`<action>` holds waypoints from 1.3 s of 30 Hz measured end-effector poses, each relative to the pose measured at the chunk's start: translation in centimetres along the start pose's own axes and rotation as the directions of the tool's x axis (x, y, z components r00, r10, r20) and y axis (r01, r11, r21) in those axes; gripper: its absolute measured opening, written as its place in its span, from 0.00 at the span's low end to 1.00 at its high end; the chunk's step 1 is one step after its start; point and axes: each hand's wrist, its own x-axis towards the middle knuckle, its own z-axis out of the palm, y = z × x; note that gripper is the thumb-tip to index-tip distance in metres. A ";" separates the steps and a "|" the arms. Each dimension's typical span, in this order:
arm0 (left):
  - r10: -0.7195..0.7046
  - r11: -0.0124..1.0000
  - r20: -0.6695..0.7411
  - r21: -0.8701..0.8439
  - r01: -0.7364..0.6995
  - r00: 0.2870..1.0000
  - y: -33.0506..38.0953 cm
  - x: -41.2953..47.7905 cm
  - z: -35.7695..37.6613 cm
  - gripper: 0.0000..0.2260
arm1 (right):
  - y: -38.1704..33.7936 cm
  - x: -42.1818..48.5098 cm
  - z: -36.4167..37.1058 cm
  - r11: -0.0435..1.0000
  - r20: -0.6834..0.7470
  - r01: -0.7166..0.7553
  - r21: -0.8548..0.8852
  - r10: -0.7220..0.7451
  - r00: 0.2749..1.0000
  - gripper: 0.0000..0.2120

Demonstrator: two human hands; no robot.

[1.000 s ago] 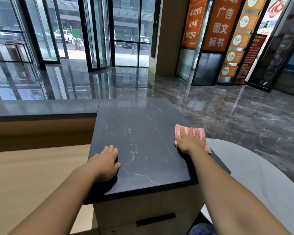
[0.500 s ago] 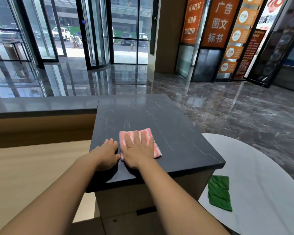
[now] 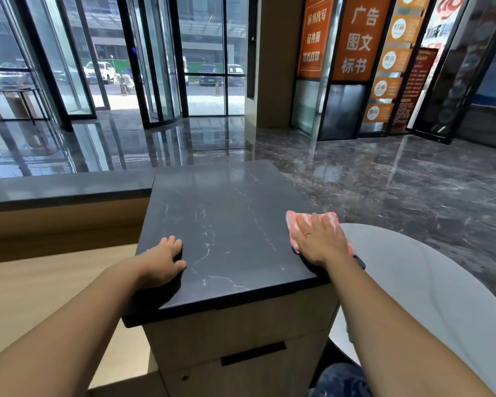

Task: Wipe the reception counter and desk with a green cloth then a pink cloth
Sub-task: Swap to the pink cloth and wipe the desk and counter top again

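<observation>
Lobby reception spot, and the main surface is a black stone worktop with thin white veins (image 3: 226, 224), sitting on a light wood cabinet (image 3: 241, 325) that has a dark slot handle (image 3: 252, 353) on its front. Nearest the camera, two bare forearms reach in over the front edge.

The left hand (image 3: 162, 263) rests on the worktop's left edge, not far from the front-left corner, with its fingers loosely bent and nothing in it. The right hand (image 3: 318, 239) lies flat with its fingers straight and spread a bit, pressing down on a pink-and-white striped cloth (image 3: 292, 222) right at the worktop's right edge. The cloth pokes out past the fingertips and on both sides of the hand.

Off the right edge, lower down, there's a round pale grey table (image 3: 413, 282). Off the left edge is a pale wood desk (image 3: 40, 296) with a long dark ledge (image 3: 63, 187) behind it.

Further back: glossy dark marble floor (image 3: 398, 181), glass revolving doors (image 3: 161, 67) with parked cars outside, and orange banners with white lettering (image 3: 355, 38) on the right.
</observation>
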 end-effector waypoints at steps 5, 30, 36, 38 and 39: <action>0.005 1.000 -0.008 -0.015 -0.005 1.000 0.0 0.1 0.0 0.24 | -0.6 -1.3 0.5 0.998 0.006 -0.056 -0.011 0.056 0.998 0.26; -0.057 0.998 -0.017 -0.027 0.056 0.998 0.9 -0.3 -0.1 0.25 | -2.7 -4.8 2.2 0.969 -0.112 0.245 -0.043 -0.248 0.962 0.24; -0.043 0.998 -0.009 -0.035 0.042 0.999 0.6 -0.3 -0.1 0.24 | 3.0 -4.0 0.6 0.999 -0.060 0.038 -0.003 -0.038 0.997 0.25; -0.039 0.999 -0.008 -0.031 0.039 0.999 0.5 -0.4 0.1 0.24 | 3.0 -4.3 0.6 1.000 -0.050 -0.001 -0.001 0.001 0.999 0.25; -0.038 0.999 -0.008 -0.031 0.038 0.999 0.5 -0.4 0.1 0.24 | 2.6 -4.5 0.6 1.000 -0.044 -0.021 -0.004 0.020 0.999 0.25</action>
